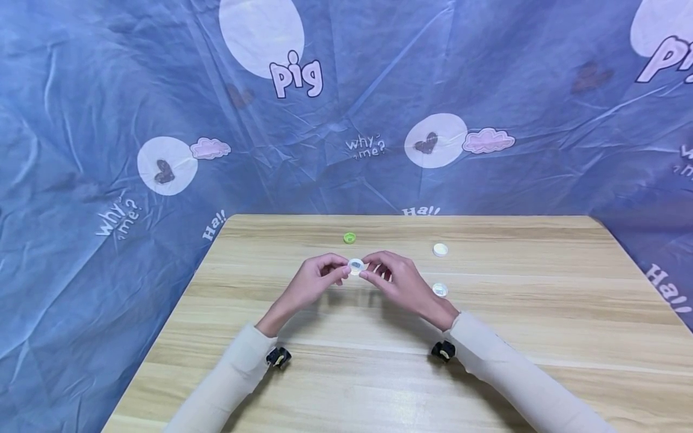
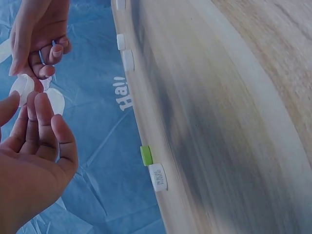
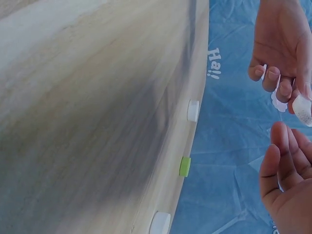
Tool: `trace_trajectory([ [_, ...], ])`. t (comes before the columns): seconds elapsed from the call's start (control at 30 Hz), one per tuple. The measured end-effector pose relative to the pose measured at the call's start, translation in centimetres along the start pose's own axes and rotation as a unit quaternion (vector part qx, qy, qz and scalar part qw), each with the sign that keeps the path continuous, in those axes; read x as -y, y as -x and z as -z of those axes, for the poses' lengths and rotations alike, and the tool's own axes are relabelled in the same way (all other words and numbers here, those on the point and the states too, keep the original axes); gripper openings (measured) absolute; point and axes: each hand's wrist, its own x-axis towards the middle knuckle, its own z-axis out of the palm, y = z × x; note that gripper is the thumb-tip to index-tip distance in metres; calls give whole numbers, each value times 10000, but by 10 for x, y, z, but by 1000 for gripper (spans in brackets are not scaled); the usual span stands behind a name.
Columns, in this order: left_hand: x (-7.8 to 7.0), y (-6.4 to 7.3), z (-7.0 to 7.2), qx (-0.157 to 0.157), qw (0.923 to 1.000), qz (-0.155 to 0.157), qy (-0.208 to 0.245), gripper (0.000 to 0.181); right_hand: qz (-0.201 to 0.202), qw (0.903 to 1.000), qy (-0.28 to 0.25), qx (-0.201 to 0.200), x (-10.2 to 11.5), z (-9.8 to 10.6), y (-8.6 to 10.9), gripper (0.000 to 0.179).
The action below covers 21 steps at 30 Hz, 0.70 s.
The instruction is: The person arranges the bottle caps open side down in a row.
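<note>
Over the middle of the table, a small round white bottle cap (image 1: pixel 355 266) is held up between both hands. My left hand (image 1: pixel 316 278) pinches its left edge between thumb and fingers. From the other side, the thumb and index finger of my right hand (image 1: pixel 397 279) grip its right edge. The cap's hollow side faces the head camera. In the right wrist view, printed marks show on the outer face of the held cap (image 3: pixel 303 109). Just behind the hands, a green cap (image 1: pixel 349 238) lies on the table.
Two more white caps lie to the right, one farther back (image 1: pixel 440 249) and one close to the right wrist (image 1: pixel 440 290). A printed white cap (image 2: pixel 157 177) shows beside the green one in the left wrist view. The wooden table (image 1: pixel 541 288) ends at a blue patterned cloth (image 1: pixel 335 174).
</note>
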Motion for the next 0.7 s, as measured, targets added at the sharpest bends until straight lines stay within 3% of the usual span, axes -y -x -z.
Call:
trace_trajectory([
  [0.23,10,-1,-2,-125,9995,-195,-208,20,98,9999,-5,-58,0,-1,1,19],
  [0.7,11,0,-3,-73,9995,-254,-181,19,91,9998,-84,-173,2,0,1,17],
])
